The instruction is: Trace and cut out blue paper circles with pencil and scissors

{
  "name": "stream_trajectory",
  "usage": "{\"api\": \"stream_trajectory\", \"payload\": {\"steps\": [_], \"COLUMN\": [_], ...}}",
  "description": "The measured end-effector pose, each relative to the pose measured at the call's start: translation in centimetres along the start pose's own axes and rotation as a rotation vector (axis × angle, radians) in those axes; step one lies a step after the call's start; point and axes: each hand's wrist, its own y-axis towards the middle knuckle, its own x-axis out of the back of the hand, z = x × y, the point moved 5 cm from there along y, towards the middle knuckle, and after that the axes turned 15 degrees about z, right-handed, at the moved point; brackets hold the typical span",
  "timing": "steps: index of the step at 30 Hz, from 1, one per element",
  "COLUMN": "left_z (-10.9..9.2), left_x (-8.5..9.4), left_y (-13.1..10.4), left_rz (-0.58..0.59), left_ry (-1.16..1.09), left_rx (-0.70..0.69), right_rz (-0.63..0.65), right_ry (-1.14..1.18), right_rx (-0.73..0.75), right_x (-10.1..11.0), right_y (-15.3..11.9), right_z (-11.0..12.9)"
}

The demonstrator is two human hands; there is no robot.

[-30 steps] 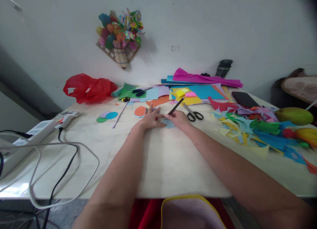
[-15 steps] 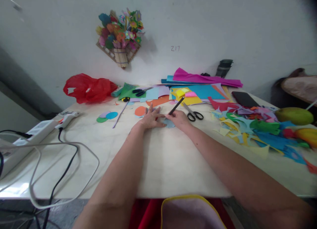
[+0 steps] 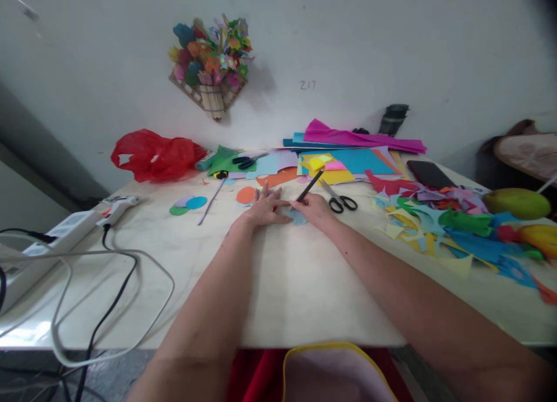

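My left hand (image 3: 266,209) lies on the table with its fingers spread, partly over a light blue paper circle (image 3: 298,217). A black pen (image 3: 310,186) is gripped in my right hand (image 3: 314,207), slanting up to the right, its lower end hidden by the fingers. Under and behind my left hand are other paper pieces, mostly covered. An orange circle (image 3: 246,195) lies just left of my left hand's fingers. Black-handled scissors (image 3: 342,202) rest right beside my right hand.
Green, purple and blue circles (image 3: 196,202) and a purple strip (image 3: 212,202) lie left. Coloured sheets (image 3: 365,160), another pair of scissors (image 3: 248,161) and a red bag (image 3: 156,157) are behind. Scraps (image 3: 467,222) and a phone (image 3: 430,174) lie right; cables (image 3: 172,283) cross the left.
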Motion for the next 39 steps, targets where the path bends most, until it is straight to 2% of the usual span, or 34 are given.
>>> {"api": "stream_trajectory", "payload": {"steps": [22,26,30,35,39], "left_z": [-0.1,-0.1,-0.1,0.0,-0.1], "left_x": [0.0,0.0,0.1,0.1,0.2], "left_y": [-0.1,-0.1,-0.1,-0.2,-0.3], "left_rz": [0.0,-0.017,-0.05,-0.063,-0.1], "left_ry": [0.002,-0.002,-0.014,-0.031,-0.037], "left_rx": [0.01,0.005,0.004,-0.001,-0.014], "right_rz": [-0.013,-0.092,-0.198,-0.183,-0.18], "right_ry": [0.018,0.021,-0.068,-0.099,-0.052], "right_rx": [-0.002,-0.013,-0.118,-0.156,-0.11], "right_x": [-0.1,0.2,1.3,1.7,1.5], "right_y": [0.2,0.0,-0.7,-1.1,-1.1], "right_z": [-0.2,-0.5,-0.6,-0.2,0.0]}}
